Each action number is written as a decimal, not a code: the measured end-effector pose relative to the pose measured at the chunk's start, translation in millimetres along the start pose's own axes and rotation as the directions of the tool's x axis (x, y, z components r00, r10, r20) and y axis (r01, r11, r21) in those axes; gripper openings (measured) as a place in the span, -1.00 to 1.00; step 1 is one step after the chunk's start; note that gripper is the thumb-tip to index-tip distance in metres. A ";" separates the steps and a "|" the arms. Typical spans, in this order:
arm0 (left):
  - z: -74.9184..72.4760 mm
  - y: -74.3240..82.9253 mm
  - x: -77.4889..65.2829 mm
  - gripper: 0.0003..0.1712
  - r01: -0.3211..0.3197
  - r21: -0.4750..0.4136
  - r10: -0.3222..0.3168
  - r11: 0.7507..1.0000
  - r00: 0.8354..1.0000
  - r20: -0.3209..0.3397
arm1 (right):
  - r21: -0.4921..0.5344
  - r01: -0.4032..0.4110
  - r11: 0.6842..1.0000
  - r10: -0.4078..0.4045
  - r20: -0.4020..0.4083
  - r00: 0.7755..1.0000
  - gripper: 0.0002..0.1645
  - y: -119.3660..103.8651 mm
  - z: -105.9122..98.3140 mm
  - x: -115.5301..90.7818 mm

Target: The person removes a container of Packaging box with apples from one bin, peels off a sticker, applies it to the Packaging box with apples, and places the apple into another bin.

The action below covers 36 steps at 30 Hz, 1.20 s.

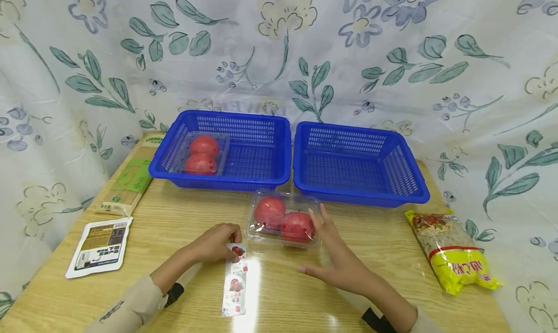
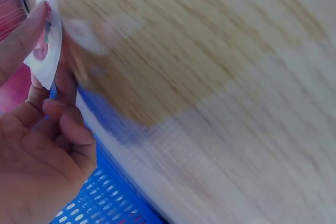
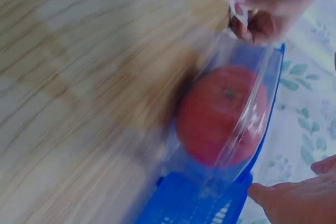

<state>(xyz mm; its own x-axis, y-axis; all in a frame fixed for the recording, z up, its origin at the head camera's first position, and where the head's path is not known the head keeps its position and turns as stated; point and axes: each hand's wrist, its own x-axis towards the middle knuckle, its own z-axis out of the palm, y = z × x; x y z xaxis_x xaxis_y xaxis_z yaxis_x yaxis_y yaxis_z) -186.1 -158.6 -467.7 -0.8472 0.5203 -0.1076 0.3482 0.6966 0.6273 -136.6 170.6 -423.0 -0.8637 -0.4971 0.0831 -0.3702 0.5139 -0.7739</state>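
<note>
My left hand point(image 1: 215, 243) pinches a strip of fruit-printed stickers point(image 1: 234, 294) between thumb and fingers. The left wrist view shows the strip point(image 2: 50, 59) edge-on at the fingertips. To the right of that hand, a clear plastic box point(image 1: 257, 233) with two red apples point(image 1: 270, 213) sits on the table, in front of the baskets. At the box's right end is my right hand point(image 1: 337, 260), its fingers extended and thumb spread. The fingertips overlap the box's edge in the head view; whether they touch it I cannot tell.
Behind the box stand two blue baskets: the left basket point(image 1: 226, 180) holds another box of apples point(image 1: 204, 146); the right basket point(image 1: 362, 192) stands beside it. Noodles point(image 1: 135, 178) and a white pouch point(image 1: 101, 245) lie left, a yellow food bag point(image 1: 453, 253) right. A floral curtain point(image 1: 244, 42) hangs behind.
</note>
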 end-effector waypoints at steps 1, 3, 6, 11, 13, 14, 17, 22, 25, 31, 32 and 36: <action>-0.8 -0.2 -0.3 -0.61 0.003 -0.023 -0.003 1.000 1.000 0.012 | 0.001 0.016 1.000 -0.016 0.011 1.000 0.34 -1.8 1.6 0.3; -2.8 -0.8 -1.6 -0.65 0.004 -0.079 -0.002 0.997 0.999 0.036 | -0.015 0.053 0.998 -0.053 0.030 0.998 0.30 -4.8 4.5 0.6; -7.8 -2.7 -5.2 -0.70 -0.008 -0.175 0.020 0.985 0.997 0.070 | -0.109 0.156 0.982 -0.151 0.046 0.987 0.15 -7.4 9.0 1.3; -22.9 -2.9 -13.2 -0.80 -0.008 -0.367 0.077 0.930 0.982 0.175 | -0.257 0.416 0.872 -0.427 0.015 0.904 -0.26 -10.1 18.5 2.9; -30.7 -0.3 -15.9 -0.83 -0.002 -0.424 0.101 0.906 0.972 0.212 | -0.275 0.488 0.828 -0.506 0.008 0.863 -0.38 -11.8 22.8 2.9; -34.6 1.5 -17.0 -0.83 -0.001 -0.445 0.112 0.895 0.968 0.223 | -0.279 0.510 0.814 -0.529 0.008 0.849 -0.42 -12.7 25.0 2.7; -45.5 7.8 -19.5 -0.83 -0.005 -0.486 0.134 0.874 0.963 0.233 | -0.260 0.542 0.799 -0.551 0.044 0.834 -0.48 -15.6 31.2 2.3; -56.9 18.0 -19.1 -0.83 -0.020 -0.495 0.146 0.868 0.965 0.217 | -0.078 0.510 0.857 -0.496 0.151 0.855 -0.47 -18.3 43.1 1.7; -59.1 24.2 -16.4 -0.84 -0.031 -0.488 0.150 0.872 0.967 0.207 | 0.078 0.450 0.890 -0.456 0.215 0.864 -0.45 -19.6 51.7 1.2; -56.5 41.6 -10.2 -0.83 -0.061 -0.496 0.179 0.866 0.965 0.193 | 0.231 0.473 0.850 -0.520 0.222 0.825 -0.37 -22.0 68.5 3.2; -55.8 45.1 -9.1 -0.82 -0.066 -0.502 0.184 0.862 0.964 0.191 | 0.250 0.464 0.850 -0.517 0.219 0.828 -0.36 -22.3 70.2 2.8; -55.0 58.3 -5.6 -0.77 -0.057 -0.513 0.174 0.856 0.968 0.183 | 0.381 0.347 0.857 -0.447 0.216 0.868 -0.39 -24.1 73.1 0.7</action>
<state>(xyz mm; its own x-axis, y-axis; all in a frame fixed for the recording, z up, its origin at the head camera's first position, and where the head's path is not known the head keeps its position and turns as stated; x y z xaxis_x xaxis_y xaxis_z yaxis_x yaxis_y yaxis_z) -183.2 -148.1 -388.1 -0.6859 0.7149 -0.1358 0.1405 0.3132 0.9392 -103.3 106.8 -450.2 -0.5107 -0.8120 0.2825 -0.4863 0.0018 -0.8738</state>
